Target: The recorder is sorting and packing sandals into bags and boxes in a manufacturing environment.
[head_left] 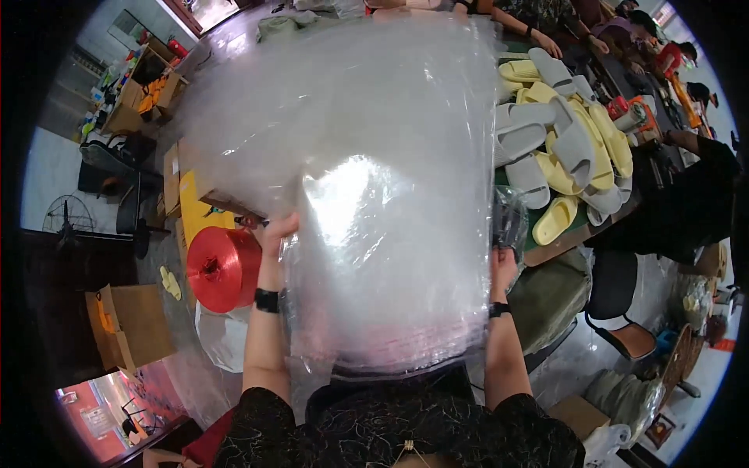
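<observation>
A large stack of clear plastic bags (390, 257) spreads across the middle in front of me and hides much of the table. Its near edge shows a pinkish band close to my body. My left hand (282, 228) grips the stack's left side, some fingers out of sight behind the film. On the opposite side my right hand (504, 267) is closed at the right edge, its fingertips partly hidden. Beside my left wrist stands a red roll of plastic twine (240, 269). Just beyond my right hand lies something dark under clear film (509, 220).
Grey and yellow slippers (576, 140) are heaped on the table at the right. Other people (538, 23) work along the far right. A chair (620, 304) stands at the right. Cardboard boxes (140, 324) and a fan (69, 214) are on the left.
</observation>
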